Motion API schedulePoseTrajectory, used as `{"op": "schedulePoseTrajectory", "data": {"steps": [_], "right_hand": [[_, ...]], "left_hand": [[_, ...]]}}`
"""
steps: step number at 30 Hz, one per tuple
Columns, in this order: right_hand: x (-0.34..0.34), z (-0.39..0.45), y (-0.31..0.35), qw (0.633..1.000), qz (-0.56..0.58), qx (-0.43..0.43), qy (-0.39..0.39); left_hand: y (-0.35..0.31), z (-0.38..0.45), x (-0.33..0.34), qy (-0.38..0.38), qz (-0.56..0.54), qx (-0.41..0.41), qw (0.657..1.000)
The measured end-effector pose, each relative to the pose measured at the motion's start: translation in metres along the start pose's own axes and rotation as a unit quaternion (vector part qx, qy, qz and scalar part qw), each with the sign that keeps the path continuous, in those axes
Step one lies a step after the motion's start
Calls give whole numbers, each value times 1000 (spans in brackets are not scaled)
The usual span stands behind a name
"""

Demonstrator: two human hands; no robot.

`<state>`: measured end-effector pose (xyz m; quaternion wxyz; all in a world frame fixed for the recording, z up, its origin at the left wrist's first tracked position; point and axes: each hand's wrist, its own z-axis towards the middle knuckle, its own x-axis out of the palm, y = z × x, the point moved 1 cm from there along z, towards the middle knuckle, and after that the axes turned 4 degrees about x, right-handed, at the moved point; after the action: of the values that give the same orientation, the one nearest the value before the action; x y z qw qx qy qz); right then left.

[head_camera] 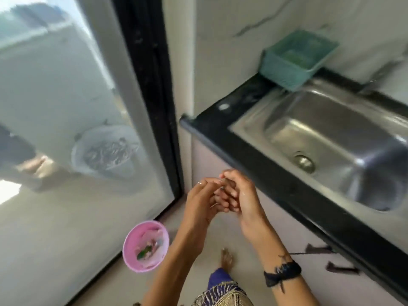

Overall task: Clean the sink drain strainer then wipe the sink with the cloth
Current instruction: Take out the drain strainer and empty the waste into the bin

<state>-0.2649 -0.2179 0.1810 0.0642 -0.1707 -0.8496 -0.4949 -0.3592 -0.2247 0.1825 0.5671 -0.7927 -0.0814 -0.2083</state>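
Pale floor tiles and a black-framed glass door are filling the left of the view, and the sink stands at the right. Both hands are meeting in front of the body, below the black surface (220,127). The left hand (202,200) and the right hand (239,195) are curling their fingers together, as if rubbing or picking something small from the fingers; I cannot tell if anything is held between them.

Just below the left forearm, a pink bowl (145,246) is sitting on the floor with scraps inside, green and pale pieces.

Further right, the steel sink (331,133) is looking wet, and the drain strainer (303,162) is lying in its place at the drain opening. A teal basket (295,60) is resting at the back corner of the sink.

My judgement: the strainer is probably emptied already, and the wiping of the sink is not yet begun. No cloth is showing anywhere. The whole picture is blurred, the right side of the sink is cut off, and the tap is hard to make out.
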Motion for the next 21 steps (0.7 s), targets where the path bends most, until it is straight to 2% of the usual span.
{"op": "schedulePoseTrajectory", "data": {"steps": [4, 7, 12, 17, 21], "right_hand": [[-83, -27, 65, 990, 30, -60, -125], [-153, -29, 100, 972, 41, -105, -208], [-277, -11, 124, 932, -3, -133, -337], [-383, -10, 118, 885, -129, -101, -437], [-442, -7, 122, 825, -213, -94, -515]], "left_hand": [[-7, 20, 107, 118, 62, -10, 991], [9, 48, 187, 178, 85, -42, 980], [72, 97, 301, 211, 153, -83, 962], [141, 123, 380, 241, 260, -123, 927], [183, 150, 421, 248, 342, -111, 900]]}}
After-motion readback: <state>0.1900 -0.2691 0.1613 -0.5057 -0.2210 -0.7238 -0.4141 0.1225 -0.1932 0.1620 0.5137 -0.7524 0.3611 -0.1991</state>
